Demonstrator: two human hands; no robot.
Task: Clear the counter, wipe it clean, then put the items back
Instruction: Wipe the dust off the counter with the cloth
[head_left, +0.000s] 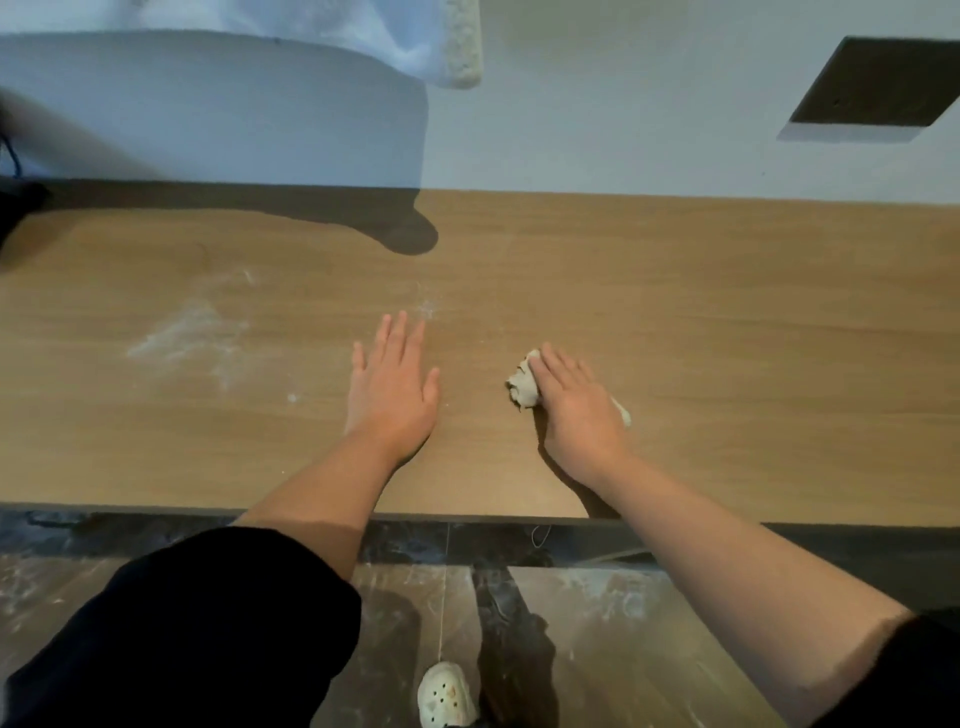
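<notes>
Pressing the cloth (523, 387) down to wipe with your right hand (574, 408), fingers flat, you brace your left hand (392, 389), fingers straight, on the desk (727, 338).

No readable text, labels, brands, numbers or signs anywhere: not on desk (675, 312), wall or floor.

I see white clog (447, 696) on dusty dark marbled floor (623, 623); dark square panel (878, 83) high on pale wall (623, 104).
</notes>
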